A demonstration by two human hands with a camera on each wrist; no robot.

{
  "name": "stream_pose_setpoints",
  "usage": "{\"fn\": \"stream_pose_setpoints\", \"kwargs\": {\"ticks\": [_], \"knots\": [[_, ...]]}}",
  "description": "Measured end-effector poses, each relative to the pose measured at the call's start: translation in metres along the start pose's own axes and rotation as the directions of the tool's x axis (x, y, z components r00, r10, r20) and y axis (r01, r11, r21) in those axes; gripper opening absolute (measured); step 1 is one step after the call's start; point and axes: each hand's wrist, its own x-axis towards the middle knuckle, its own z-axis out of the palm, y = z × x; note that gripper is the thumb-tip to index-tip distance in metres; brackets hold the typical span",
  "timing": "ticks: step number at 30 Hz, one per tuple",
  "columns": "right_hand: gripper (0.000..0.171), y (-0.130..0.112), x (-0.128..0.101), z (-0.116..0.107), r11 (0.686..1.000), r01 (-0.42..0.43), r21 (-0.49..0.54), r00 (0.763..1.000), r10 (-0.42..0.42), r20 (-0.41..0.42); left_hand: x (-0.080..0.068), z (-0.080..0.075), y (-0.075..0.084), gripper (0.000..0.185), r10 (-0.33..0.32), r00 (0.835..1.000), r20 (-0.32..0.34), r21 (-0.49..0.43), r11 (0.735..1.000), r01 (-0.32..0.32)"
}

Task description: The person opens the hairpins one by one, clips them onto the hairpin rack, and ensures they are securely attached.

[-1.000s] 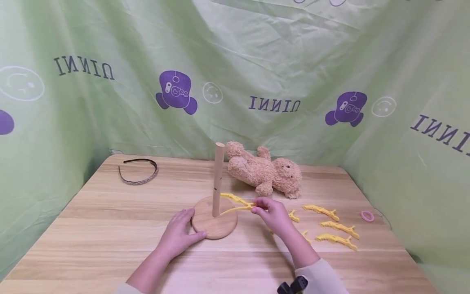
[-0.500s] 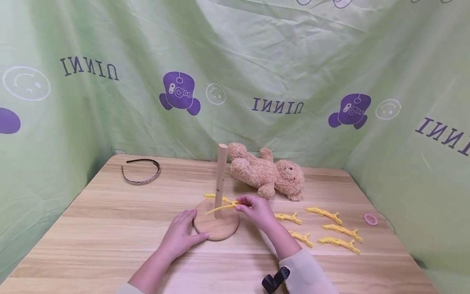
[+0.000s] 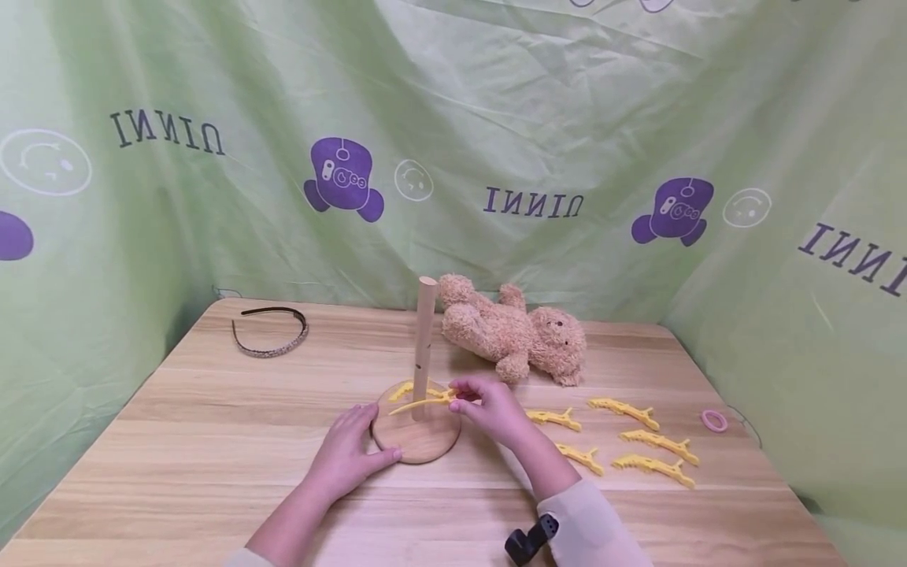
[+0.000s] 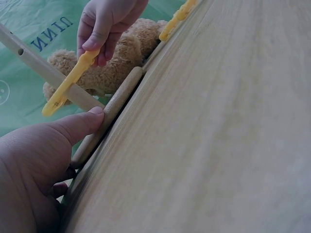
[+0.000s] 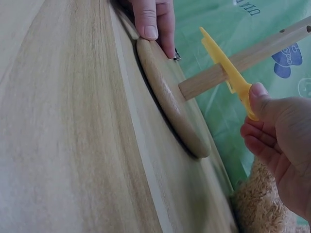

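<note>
A wooden stand with a round base and an upright peg sits mid-table. My left hand holds the base's left rim, thumb on its edge. My right hand pinches a yellow branch-shaped piece by its right end. The piece lies across the foot of the peg and touches it. A second yellow piece shows just behind the peg, over the base.
Several more yellow branch pieces lie on the table to the right. A tan teddy bear lies behind the stand, a dark headband at the far left, a pink ring at the far right. Green cloth walls surround the table.
My right hand has carried the yellow piece leftward from right of the base to the peg. The left hand has stayed on the base rim.
</note>
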Motion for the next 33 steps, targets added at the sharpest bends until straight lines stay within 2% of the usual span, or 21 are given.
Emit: {"fn": "stream_pose_setpoints", "kwargs": {"ticks": [6, 11, 15, 27, 33], "knots": [[0.039, 0.003, -0.004, -0.002, 1.000, 0.000, 0.015, 1.000, 0.000, 0.010, 0.000, 0.001, -0.001, 0.090, 0.008, 1.000, -0.009, 0.001, 1.000, -0.008], [0.054, 0.003, -0.008, -0.005, 1.000, 0.012, 0.017, 1.000, -0.012, 0.019, 0.000, 0.001, -0.001, 0.089, 0.013, 1.000, -0.011, -0.004, 1.000, -0.013], [0.060, 0.003, -0.015, -0.011, 1.000, -0.004, 0.014, 1.000, 0.004, -0.005, 0.000, 0.001, -0.001, 0.088, 0.019, 1.000, -0.016, -0.002, 1.000, -0.019], [0.056, 0.030, -0.061, -0.055, 0.991, -0.127, -0.035, 0.983, 0.121, -0.137, 0.000, 0.001, -0.002, 0.089, 0.017, 1.000, -0.020, 0.001, 1.000, -0.017], [0.058, 0.055, -0.092, -0.088, 0.963, -0.251, -0.097, 0.954, 0.229, -0.194, 0.000, 0.002, -0.002, 0.089, 0.013, 1.000, -0.020, -0.004, 1.000, -0.013]]}}
